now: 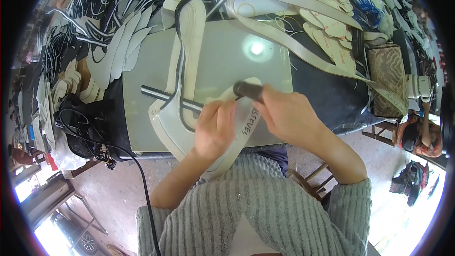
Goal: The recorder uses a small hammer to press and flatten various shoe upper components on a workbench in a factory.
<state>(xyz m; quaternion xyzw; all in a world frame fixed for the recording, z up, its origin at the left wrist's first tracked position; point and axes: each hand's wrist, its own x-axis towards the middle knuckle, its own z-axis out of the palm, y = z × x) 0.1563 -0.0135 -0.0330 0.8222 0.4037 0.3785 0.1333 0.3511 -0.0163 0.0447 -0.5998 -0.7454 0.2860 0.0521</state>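
Note:
My left hand [215, 130] presses its closed fingers on a pale, curved flat piece [189, 109], shaped like a shoe part, with dark edging along its inner curve. In my right hand [291, 114] is a dark, short tool with a rounded end [247, 90], held over the right arm of the piece. I cannot make out the tool's exact kind. Dark handwriting runs along that arm. Beside my left hand a black-and-silver strip [163, 94] lies across the piece. Long stacked cream strips [193, 42] stand behind it.
A grey-green board [237, 38] lies under the work. Shoe-shaped cut pieces [128, 42] and black-white strips crowd the far left. A long pale band [294, 42] curves across the right. A patterned box [386, 73] sits at the right edge. A black cable [140, 170] hangs at left.

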